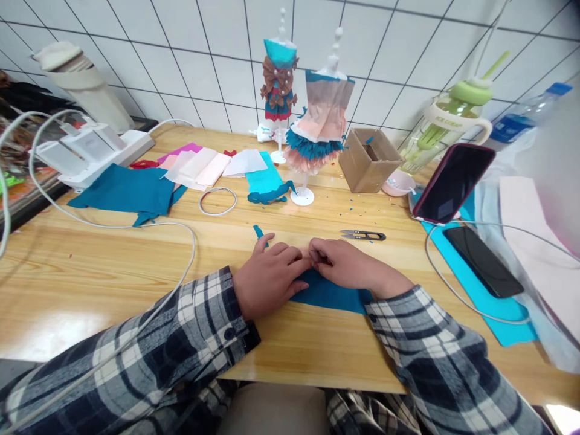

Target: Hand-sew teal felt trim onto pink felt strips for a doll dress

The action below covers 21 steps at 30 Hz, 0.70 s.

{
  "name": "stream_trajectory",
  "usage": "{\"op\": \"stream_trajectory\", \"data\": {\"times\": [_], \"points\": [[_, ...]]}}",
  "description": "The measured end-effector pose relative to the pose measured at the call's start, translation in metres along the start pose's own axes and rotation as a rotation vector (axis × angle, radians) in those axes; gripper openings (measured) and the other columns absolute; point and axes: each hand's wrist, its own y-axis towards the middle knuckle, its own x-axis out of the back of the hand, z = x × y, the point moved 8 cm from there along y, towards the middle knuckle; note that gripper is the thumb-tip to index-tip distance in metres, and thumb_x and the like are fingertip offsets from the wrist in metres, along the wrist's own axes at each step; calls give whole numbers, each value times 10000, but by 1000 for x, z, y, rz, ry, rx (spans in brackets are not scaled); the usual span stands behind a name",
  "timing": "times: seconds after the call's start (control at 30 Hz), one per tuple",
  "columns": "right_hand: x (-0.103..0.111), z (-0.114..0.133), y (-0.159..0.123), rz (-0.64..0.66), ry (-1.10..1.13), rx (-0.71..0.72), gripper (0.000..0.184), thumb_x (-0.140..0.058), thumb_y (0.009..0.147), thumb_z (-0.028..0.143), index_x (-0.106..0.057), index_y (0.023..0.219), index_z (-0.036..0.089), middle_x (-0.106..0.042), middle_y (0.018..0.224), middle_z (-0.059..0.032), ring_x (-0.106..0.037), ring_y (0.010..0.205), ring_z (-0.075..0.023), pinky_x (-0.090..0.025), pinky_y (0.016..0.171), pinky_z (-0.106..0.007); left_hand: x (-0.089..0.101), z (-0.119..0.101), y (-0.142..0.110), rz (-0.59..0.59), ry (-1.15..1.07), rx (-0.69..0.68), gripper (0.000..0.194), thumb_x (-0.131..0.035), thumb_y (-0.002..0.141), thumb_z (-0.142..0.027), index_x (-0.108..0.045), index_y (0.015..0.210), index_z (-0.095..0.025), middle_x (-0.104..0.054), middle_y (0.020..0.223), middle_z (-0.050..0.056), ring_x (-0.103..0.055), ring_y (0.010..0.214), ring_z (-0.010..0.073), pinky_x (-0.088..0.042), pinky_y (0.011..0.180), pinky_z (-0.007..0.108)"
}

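A teal sheet [333, 292], either cloth or crepe paper, lies flat on the table in front of me, partly hidden by my hands. My left hand [272, 279] rests palm down over its left end with the fingers spread. Thumb and fingers of my right hand [347, 263] are pinched together at the sheet's upper edge, touching the left fingertips. A narrow teal scrap [258, 231] pokes out beyond the left hand. Just past the right hand lie dark thread snips [364, 235].
Two small dress forms, one in a pink-and-teal dress [324, 115] and one with brown bows [278, 81], stand at the back. A cardboard box [369, 162], propped phone [454, 184], flat phone [484, 261], power strip [106, 158] and white cable [194, 248] surround the work area.
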Motion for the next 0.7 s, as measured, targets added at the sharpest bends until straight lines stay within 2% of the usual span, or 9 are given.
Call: {"op": "stream_trajectory", "data": {"times": [0.17,0.4,0.57,0.7], "points": [[0,0,0,3,-25,-8,99,-500,782,105,-490,801,202,-595,767,6,-498,686,-138,-317,617,-252,0,-6,-9,-66,30,-34,403,-535,928,-383,-523,1300,-231,-624,1251,59,-542,1143,256,-110,1124,556],[-2,-2,-1,0,-22,-3,82,-497,813,133,-463,798,206,-580,762,6,-498,688,-140,-319,617,-252,-4,-10,-13,-13,14,-61,463,-508,909,-410,-503,1343,-250,-572,1299,70,-514,1161,289,-155,1118,587],[0,0,-2,6,-22,-8,106,-489,783,104,-469,795,208,-573,750,14,-502,691,-138,-311,615,-252,-1,-10,-13,-53,-40,-46,426,-516,890,-351,-532,1290,-206,-598,1254,78,-523,1165,279,-87,1142,612],[0,1,-2,13,-25,-6,123,-494,761,96,-474,797,213,-568,734,21,-494,673,-134,-300,606,-252,-2,-10,-13,-48,-45,-39,452,-507,905,-389,-512,1304,-175,-578,1296,91,-503,1194,280,-51,1152,609]]}}
